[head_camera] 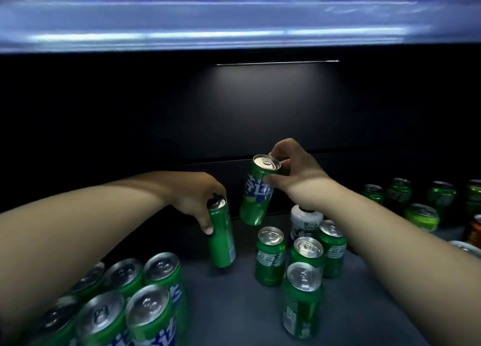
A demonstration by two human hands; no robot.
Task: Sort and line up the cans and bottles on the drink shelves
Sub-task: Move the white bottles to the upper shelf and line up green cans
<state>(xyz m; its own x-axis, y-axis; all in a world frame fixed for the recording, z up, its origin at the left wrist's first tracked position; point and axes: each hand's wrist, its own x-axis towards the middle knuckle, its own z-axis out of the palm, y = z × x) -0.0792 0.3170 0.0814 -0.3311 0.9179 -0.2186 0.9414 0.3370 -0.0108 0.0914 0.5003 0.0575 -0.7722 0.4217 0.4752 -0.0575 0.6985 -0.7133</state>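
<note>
— Head view: holding a slim green can (221,241) in the left grip (197,202), curled round its top, tilted, bottom near the shelf (221,306).

— And pinching a second green can (256,194) near the rim with the right grip (295,169), lifted, tilted, behind the standing cans (270,257).

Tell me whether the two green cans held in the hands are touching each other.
Apart. The head view shows a dark strip of background between the lower can in the left hand and the tilted can in the right hand.
</note>
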